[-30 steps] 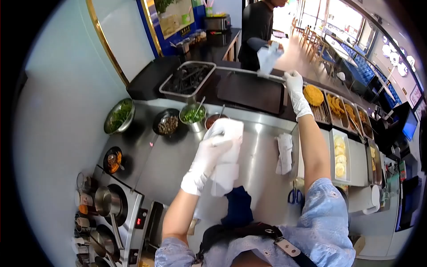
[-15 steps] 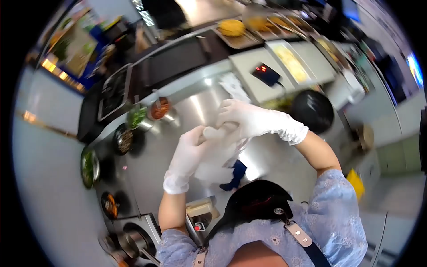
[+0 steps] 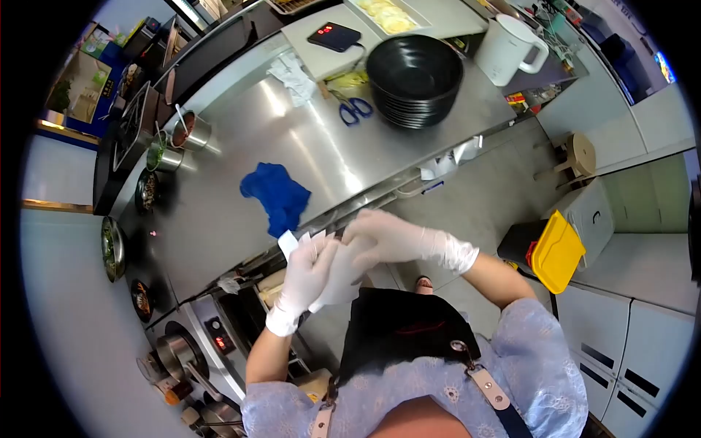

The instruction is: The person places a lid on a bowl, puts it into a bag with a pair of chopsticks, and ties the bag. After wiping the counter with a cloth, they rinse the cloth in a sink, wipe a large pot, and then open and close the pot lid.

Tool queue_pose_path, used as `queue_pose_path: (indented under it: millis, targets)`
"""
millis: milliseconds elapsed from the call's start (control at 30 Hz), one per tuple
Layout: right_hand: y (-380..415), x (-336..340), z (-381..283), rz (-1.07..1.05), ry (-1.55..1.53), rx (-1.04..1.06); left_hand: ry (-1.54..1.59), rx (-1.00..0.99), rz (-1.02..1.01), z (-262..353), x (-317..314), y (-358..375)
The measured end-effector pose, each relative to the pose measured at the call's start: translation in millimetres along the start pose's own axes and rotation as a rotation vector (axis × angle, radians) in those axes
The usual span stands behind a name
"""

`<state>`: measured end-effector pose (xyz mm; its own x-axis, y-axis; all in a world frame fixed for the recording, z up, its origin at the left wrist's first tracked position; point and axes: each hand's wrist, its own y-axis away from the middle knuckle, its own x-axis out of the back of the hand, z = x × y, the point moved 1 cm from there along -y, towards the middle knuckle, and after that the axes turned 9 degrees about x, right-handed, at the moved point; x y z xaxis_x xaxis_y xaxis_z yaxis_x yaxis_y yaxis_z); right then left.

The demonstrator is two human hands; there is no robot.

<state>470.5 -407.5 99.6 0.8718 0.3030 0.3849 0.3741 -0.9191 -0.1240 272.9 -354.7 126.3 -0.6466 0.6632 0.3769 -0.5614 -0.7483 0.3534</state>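
Both my hands wear thin white gloves and are close together in front of the black apron (image 3: 409, 328), past the counter's near edge. My left hand (image 3: 307, 274) is closed on a crumpled white sheet (image 3: 342, 281), which looks like paper or thin tissue. Part of it sticks up beyond the fingers and part hangs below. My right hand (image 3: 380, 237) is bent over the sheet's other side, fingers curled against it; its fingertips are partly hidden. A crumpled blue cloth (image 3: 277, 193) lies on the steel counter (image 3: 226, 157) just beyond my left hand.
A stack of black bowls (image 3: 415, 77), blue-handled scissors (image 3: 355, 111), a white kettle (image 3: 509, 50) and a scale (image 3: 334, 36) stand at the back. Metal pots (image 3: 191, 131) and bowls line the left side. A yellow-lidded bin (image 3: 558, 252) and stool (image 3: 580, 155) are at right.
The view has tilted down and shifted right, showing more floor. My hands have come lower, toward my body, still around the white sheet. The blue cloth is now uncovered.
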Motion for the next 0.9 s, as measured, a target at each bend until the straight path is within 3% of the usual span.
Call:
queue_pose_path:
  millis: [67,100,133,167,200,233,300,367,400,500,667,733,833,900]
  targets:
    - [53,-19,24,0.106,-0.044,0.081,-0.066,-0.072,0.069,-27,-43,19]
    - [80,-28,37,0.196,-0.091,0.08,-0.087,-0.211,0.103,-55,-65,19]
    - [105,-33,52,0.199,-0.097,0.08,-0.043,-0.021,0.038,-57,-79,27]
    - [129,-36,70,0.297,-0.094,-0.077,0.001,0.166,-0.026,-59,-92,31]
    - [152,-39,90,0.396,-0.092,-0.233,-0.252,-0.097,0.019,-73,-101,27]
    - [169,-44,115,0.496,-0.303,-0.442,-0.262,-0.1,0.018,-85,-113,24]
    - [191,-39,162,0.584,-0.239,-0.532,0.065,0.099,0.034,-111,-130,14]
    - [198,-31,205,0.664,-0.278,-0.622,0.116,0.113,0.03,-132,-140,-6]
    - [196,-27,230,0.677,-0.278,-0.617,0.16,0.115,0.046,-148,-144,-21]
    - [179,-13,299,0.897,0.02,-0.318,0.261,0.167,0.019,-167,-155,-54]
    - [125,50,356,1.153,0.391,0.08,0.36,0.109,-0.085,-210,-167,-114]
    - [110,73,371,1.091,0.214,0.055,0.399,0.073,-0.097,-217,-173,-136]
    - [95,94,385,0.928,-0.02,0.073,0.165,-0.028,-0.006,-222,-178,-168]
    - [88,103,401,0.89,-0.016,0.018,0.105,-0.085,0.042,-220,-185,-185]
